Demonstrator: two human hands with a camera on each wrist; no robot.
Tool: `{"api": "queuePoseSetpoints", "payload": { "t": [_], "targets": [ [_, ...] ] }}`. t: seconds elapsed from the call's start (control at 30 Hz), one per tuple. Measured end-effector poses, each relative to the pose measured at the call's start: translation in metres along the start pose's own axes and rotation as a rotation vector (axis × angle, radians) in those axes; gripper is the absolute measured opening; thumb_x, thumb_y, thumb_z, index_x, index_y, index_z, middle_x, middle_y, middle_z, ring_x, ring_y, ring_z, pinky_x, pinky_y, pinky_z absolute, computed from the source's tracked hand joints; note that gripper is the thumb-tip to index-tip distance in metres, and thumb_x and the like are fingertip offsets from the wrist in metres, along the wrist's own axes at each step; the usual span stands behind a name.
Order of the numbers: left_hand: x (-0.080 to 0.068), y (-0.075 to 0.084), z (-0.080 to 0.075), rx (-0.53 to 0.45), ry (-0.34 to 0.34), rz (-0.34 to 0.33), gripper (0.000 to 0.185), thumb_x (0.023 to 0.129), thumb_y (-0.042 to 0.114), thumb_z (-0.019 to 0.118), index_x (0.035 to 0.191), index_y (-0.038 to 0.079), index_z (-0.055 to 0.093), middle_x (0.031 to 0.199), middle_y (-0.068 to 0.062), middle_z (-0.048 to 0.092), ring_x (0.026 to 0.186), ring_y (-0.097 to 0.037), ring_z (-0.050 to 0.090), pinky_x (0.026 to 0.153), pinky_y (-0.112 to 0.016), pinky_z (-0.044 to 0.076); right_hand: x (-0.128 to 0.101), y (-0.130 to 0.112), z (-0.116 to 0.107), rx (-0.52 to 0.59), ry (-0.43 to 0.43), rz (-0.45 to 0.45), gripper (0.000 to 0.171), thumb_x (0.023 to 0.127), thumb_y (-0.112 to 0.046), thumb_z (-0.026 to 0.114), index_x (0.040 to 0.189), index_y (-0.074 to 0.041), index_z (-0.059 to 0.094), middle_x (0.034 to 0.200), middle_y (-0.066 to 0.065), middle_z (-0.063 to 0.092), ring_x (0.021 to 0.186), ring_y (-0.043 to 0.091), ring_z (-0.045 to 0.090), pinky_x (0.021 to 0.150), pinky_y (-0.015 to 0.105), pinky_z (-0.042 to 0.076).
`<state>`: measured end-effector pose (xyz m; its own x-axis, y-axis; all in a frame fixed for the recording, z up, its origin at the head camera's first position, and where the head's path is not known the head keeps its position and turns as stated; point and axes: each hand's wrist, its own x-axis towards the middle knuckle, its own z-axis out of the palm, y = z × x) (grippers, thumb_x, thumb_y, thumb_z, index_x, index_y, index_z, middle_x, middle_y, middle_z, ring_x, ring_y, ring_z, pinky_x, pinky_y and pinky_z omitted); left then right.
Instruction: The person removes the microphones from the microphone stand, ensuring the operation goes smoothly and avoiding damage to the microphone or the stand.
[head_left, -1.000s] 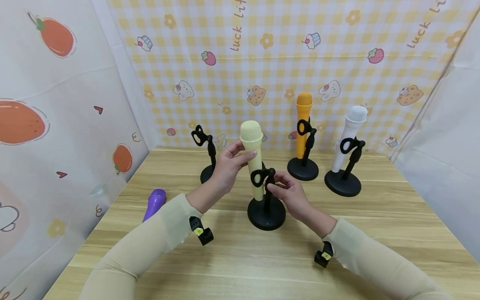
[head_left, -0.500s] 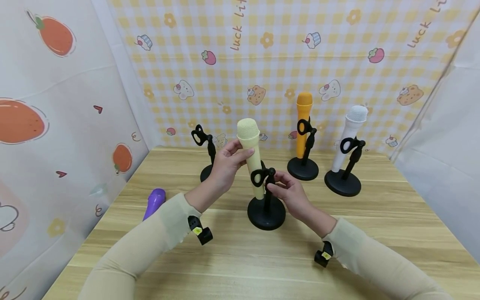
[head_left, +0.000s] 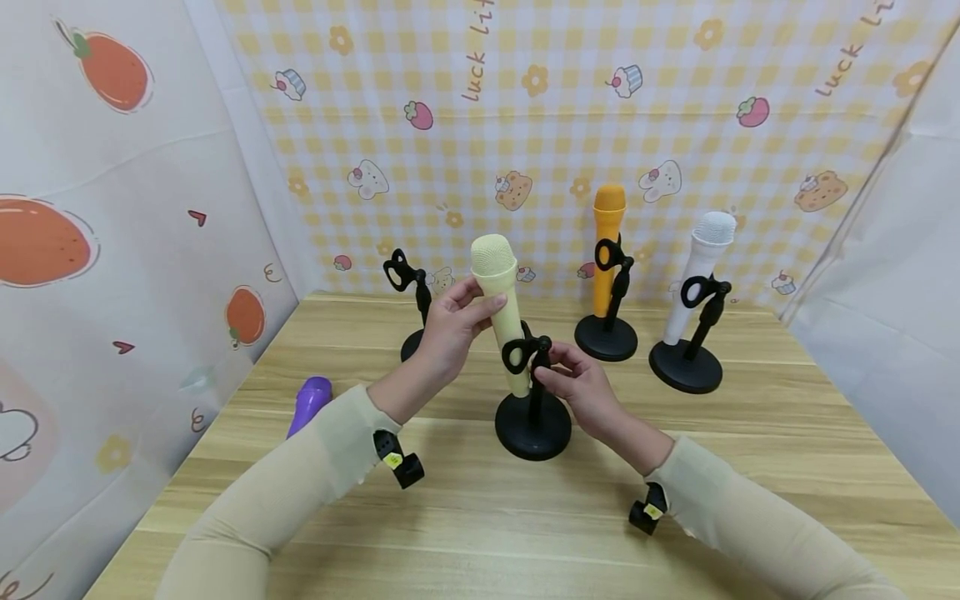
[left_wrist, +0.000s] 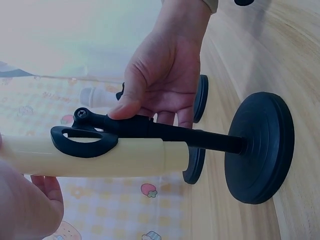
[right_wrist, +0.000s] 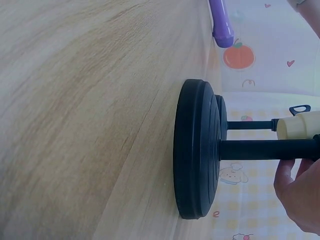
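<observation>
My left hand (head_left: 452, 327) pinches a pale yellow microphone (head_left: 507, 321) just below its head, thumb on the near side. The microphone tilts, its head leaning left. Its lower part lies at the oval clip of a black microphone stand (head_left: 533, 427); whether the clip goes fully around it I cannot tell. In the left wrist view the lower end of the microphone (left_wrist: 145, 162) hangs apart from the round base (left_wrist: 260, 147). My right hand (head_left: 588, 392) holds the stand's upper post between thumb and fingers. The right wrist view shows that base (right_wrist: 195, 150) flat on the table.
Behind, to the right, an orange microphone (head_left: 609, 208) and a white microphone (head_left: 708, 237) stand in black stands. Another black stand (head_left: 408, 275), without a microphone, is back left, partly hidden by my left hand. A purple microphone (head_left: 309, 406) lies on the wooden table (head_left: 480, 533) at left.
The yellow microphone's head has shifted left and slightly up with my left hand, so it leans more, and its lower end has risen slightly. My right hand and the stand have stayed put.
</observation>
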<state>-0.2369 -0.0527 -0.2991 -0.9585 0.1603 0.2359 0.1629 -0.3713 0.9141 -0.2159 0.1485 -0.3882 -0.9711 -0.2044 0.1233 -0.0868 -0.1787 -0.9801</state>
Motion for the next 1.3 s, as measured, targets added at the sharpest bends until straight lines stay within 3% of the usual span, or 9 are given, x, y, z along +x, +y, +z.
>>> {"api": "queuePoseSetpoints", "payload": {
  "t": [0.8,1.3],
  "targets": [
    [0.0013,0.0063,-0.0025,-0.055,0.022,0.012,0.027,0.09,-0.001,0.065,0.117,0.004,0.063,0.103,-0.002,0.066,0.093,-0.016,0.059,0.076,-0.027,0.048,-0.0012,-0.0019,0.001,-0.003,0.006,0.003,0.022,0.092,0.0,0.063,0.103,-0.019,0.063,0.101,0.005,0.052,0.09,0.012,0.063,0.08,0.027,0.051],
    [0.0008,0.0083,-0.0029,-0.108,0.046,-0.002,0.033,0.09,-0.003,0.063,0.122,0.003,0.061,0.105,-0.003,0.066,0.095,-0.017,0.06,0.077,-0.028,0.05,-0.0006,-0.0014,-0.0002,-0.017,0.008,0.01,0.02,0.092,-0.001,0.064,0.105,-0.016,0.061,0.102,0.007,0.052,0.091,0.014,0.063,0.082,0.029,0.052]
  ]
}}
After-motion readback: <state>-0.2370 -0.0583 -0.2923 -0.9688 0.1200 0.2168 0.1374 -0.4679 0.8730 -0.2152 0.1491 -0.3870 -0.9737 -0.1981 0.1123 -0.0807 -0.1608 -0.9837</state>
